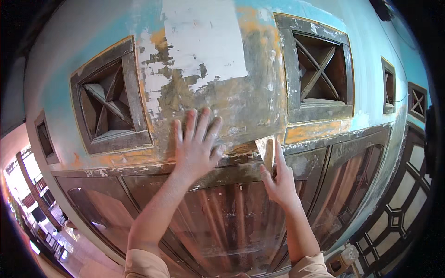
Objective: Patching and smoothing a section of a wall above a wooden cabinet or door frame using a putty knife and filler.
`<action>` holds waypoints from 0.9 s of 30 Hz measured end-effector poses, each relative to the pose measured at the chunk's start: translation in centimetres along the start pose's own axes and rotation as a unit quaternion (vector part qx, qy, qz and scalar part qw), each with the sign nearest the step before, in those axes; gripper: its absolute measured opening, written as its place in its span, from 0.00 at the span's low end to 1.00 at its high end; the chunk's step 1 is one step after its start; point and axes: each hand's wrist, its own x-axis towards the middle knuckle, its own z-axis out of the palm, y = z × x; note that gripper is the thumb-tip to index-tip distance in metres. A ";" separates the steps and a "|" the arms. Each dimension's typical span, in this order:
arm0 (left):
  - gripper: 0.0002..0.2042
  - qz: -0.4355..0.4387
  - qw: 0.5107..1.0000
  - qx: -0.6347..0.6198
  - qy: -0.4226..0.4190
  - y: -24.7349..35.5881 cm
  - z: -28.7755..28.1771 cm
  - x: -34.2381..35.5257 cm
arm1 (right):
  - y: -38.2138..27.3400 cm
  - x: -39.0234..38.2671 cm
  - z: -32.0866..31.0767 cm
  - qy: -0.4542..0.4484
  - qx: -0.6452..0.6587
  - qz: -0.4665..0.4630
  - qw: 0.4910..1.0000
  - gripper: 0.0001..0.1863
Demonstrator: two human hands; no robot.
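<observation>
My left hand point(197, 143) lies against the bare, stained part of the wall point(185, 99), fingers spread and pointing up. In my right hand point(280, 183) is a putty knife point(265, 149), its whitish, smeared blade angled up and left. The blade is at the wall's lower edge, just above the dark wooden frame point(222, 177); whether it touches cannot be made out. Above both hands, a patch of white filler point(204, 37) with ragged lower edges covers the wall. Orange-brown stains and flaking remnants surround it.
Dark vents with crossed bars, one on the left point(111, 99) and one on the right point(320, 69), flank the patch. Below are glazed wooden panels point(227, 222) with curtains behind. A dark panelled door point(398, 199) stands at right; a tiled floor point(85, 255) shows at lower left.
</observation>
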 end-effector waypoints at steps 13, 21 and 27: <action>0.35 -0.019 0.903 -0.421 -0.085 7.6 -0.7 -3.3 | -1.1 2.4 4.6 0.127 0.220 -0.099 0.962 0.06; 0.50 -0.119 0.850 -0.509 -0.065 10.2 -2.4 -3.0 | -2.5 5.5 6.0 0.102 0.418 -0.067 0.900 0.09; 0.48 -0.171 0.887 -0.429 -0.029 8.0 -4.5 -1.2 | -4.6 6.7 5.0 0.011 0.284 -0.115 0.952 0.11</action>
